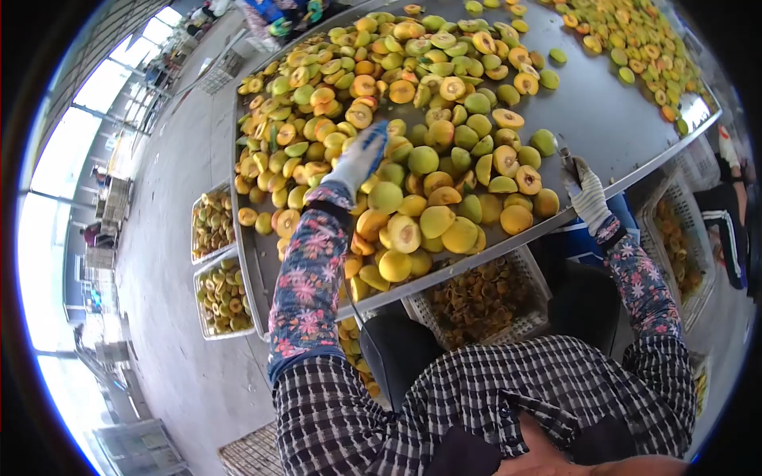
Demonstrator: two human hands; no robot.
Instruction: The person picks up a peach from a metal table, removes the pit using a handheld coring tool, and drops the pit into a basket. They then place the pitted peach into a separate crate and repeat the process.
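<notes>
A large pile of halved stone fruit [405, 233], yellow to green with some pits showing, covers much of a metal table [607, 119]. My left hand [359, 159], in a white glove with blue on the fingers, reaches over the middle of the pile. Its fingers stretch forward against the fruit, and I see nothing held in them. At the table's near right edge, my right hand [587, 195] in a white knit glove is closed around a small metal hand tool [566, 157]. The tool's tip points up, close to a green fruit [543, 142].
More fruit [635, 47] lies at the table's far right. Below the near edge stands a crate [484, 297] of brownish pieces. Two fruit-filled crates [224, 297] sit on the floor at left. Another crate [675, 238] and a person's dark-clothed leg [722, 230] are at right.
</notes>
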